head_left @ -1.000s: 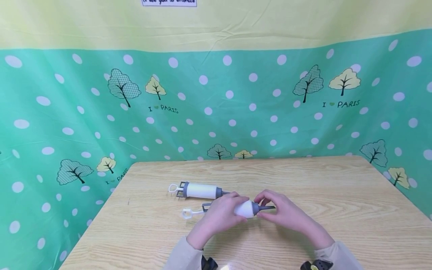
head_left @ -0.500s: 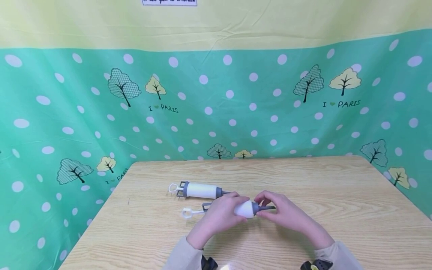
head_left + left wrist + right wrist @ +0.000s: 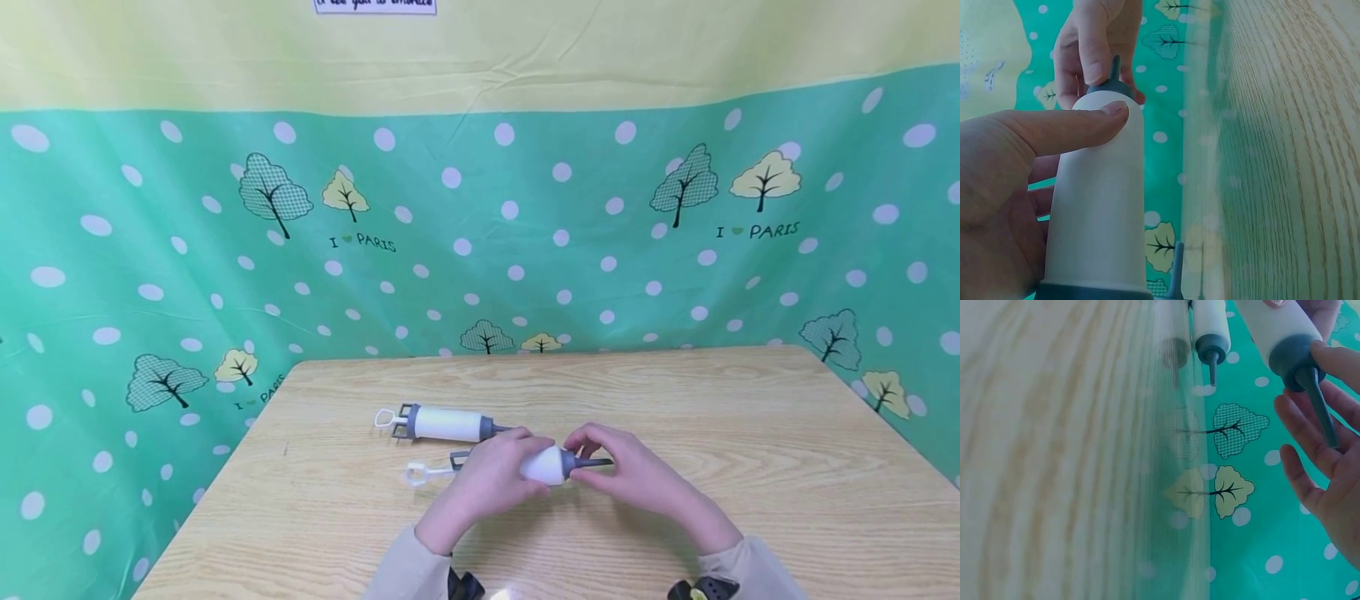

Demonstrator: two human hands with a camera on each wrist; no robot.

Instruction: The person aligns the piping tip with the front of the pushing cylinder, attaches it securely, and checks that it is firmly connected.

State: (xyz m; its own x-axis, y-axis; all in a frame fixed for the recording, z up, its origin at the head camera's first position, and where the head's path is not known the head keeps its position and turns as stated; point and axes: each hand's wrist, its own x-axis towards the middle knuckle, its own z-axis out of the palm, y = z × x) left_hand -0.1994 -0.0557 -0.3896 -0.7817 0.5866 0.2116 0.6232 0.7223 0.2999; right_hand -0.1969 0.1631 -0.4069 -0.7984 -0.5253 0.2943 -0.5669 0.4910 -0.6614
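Note:
A large plunger syringe (image 3: pixel 543 466) has a white barrel, a grey nozzle cap (image 3: pixel 568 464) with a thin tapered tip, and a white loop handle (image 3: pixel 417 474). My left hand (image 3: pixel 491 475) wraps round the barrel from behind, its thumb (image 3: pixel 1085 129) lying across the white surface near the cap. At the nozzle end, my right hand (image 3: pixel 627 468) pinches the grey cap between thumb and fingers. The tip (image 3: pixel 1319 406) points out past the right fingers in the right wrist view. Part of the barrel and the grey frame at its rear are hidden behind my left hand.
A second, similar syringe (image 3: pixel 447 423) lies just behind on the wooden table (image 3: pixel 735 400), its nozzle pointing right and partly hidden by my left hand. A green dotted curtain (image 3: pixel 420 292) with printed trees hangs along the table's back and sides.

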